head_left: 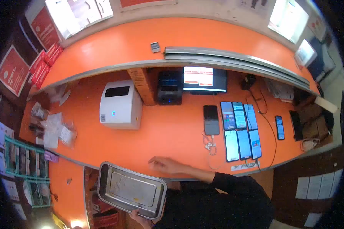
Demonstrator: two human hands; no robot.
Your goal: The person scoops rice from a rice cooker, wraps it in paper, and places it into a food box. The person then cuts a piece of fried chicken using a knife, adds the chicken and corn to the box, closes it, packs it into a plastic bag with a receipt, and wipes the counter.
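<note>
A rectangular stainless steel tray [132, 189] with a raised rim is held tilted at the counter's front edge. Inside it are a small yellowish spot and some marks or residue. My left hand [140, 219] grips the tray's near rim, with the thumb over the edge and the other fingers hidden below. Just past the tray's far right corner, my right hand [167, 166] hovers over the counter's front edge. Its fingers are loosely bent and apart, and I see nothing in them.
On the orange counter [172, 133] stand a white label printer [120, 105], a black device [170, 88] and a screen [205, 79]. Several phones [239, 131] lie to the right with cables. Plastic bags [59, 131] lie left. A raised shelf [122, 42] runs behind.
</note>
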